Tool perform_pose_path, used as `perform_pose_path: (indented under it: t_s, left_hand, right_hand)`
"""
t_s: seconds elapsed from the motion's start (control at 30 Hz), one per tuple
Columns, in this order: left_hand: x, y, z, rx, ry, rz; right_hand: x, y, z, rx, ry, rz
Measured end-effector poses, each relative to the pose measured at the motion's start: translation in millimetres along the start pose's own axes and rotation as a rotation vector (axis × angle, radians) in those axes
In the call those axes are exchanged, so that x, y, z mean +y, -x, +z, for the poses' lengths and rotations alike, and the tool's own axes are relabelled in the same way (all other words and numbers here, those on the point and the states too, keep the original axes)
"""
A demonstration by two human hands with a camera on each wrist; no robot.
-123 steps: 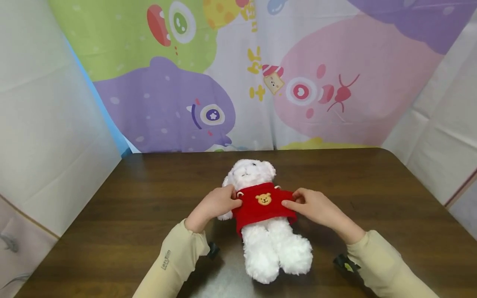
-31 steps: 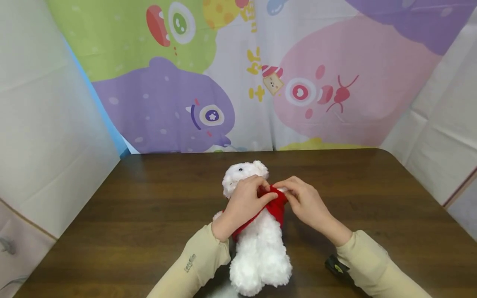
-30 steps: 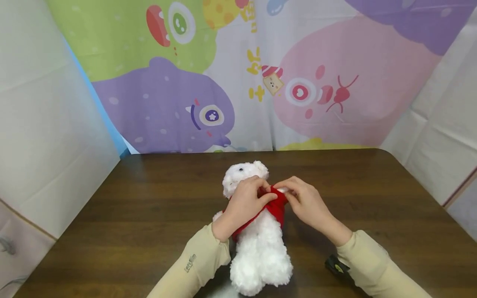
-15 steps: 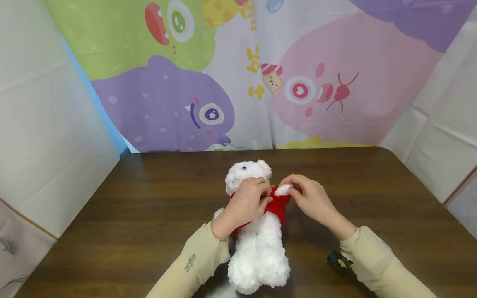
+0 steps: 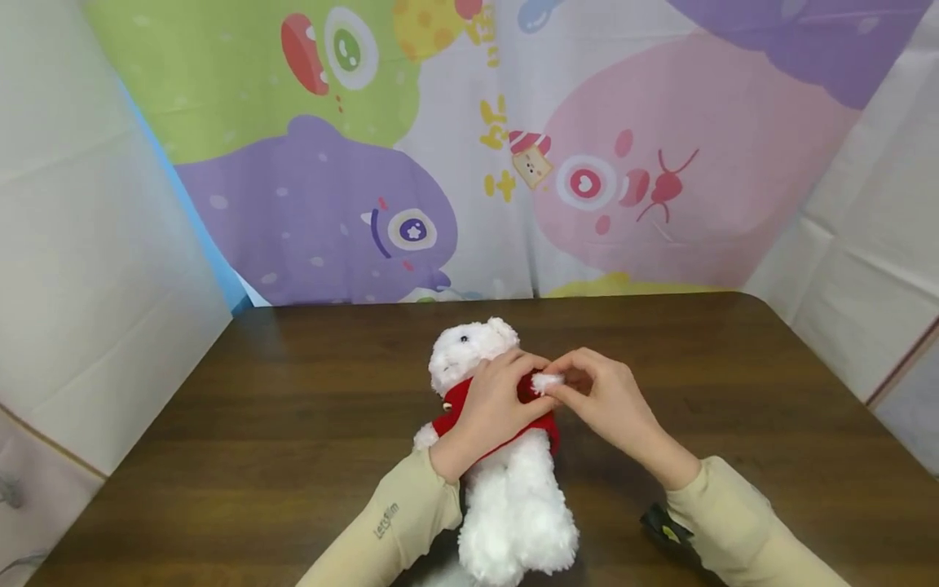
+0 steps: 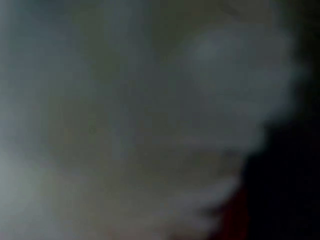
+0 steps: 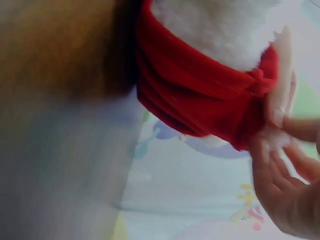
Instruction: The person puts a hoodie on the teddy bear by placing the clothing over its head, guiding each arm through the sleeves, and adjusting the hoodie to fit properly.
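A white plush teddy bear point(image 5: 516, 514) in a red shirt point(image 5: 455, 398) lies face up on the table, its legs towards me. My left hand point(image 5: 493, 405) lies across the bear's chest and holds the shirt by the sleeve on the right side. A white paw point(image 5: 544, 383) pokes out of that sleeve, and my right hand point(image 5: 607, 401) pinches it between thumb and fingers. The right wrist view shows the bunched red cloth point(image 7: 200, 85) with both hands meeting at the sleeve end. Dark blur fills most of the left wrist view.
The brown wooden table point(image 5: 293, 408) extends on both sides of the bear. Behind it hangs a cartoon-printed curtain point(image 5: 477, 244), with pale panels at left and right. A black wrist-worn device point(image 5: 666, 526) sits under the right sleeve.
Earlier my hands held the shirt at opposite sides; my left hand has since crossed to the right-hand sleeve. A paw has come into sight there, and my right hand has drawn closer to my left.
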State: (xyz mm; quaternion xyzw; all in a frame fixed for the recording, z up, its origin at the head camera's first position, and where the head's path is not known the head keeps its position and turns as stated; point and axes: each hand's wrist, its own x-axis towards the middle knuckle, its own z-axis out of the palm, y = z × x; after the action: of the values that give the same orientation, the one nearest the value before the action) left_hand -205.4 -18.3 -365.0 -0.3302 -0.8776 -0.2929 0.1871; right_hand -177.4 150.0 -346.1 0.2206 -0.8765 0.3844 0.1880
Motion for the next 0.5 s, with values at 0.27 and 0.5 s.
perform_pose_path:
  t_s: [0.27,0.5]
  left_hand:
    - [1.8,0.6,0.9,-0.039,-0.071,-0.127]
    - [-0.4,-0.3,-7.0,-0.15,-0.204,-0.193]
  right_hand:
    - [0.8,-0.9,2.9,0.143,0.044,-0.078]
    - [7.5,-4.6,-0.2,0.161,0.059,-0.058]
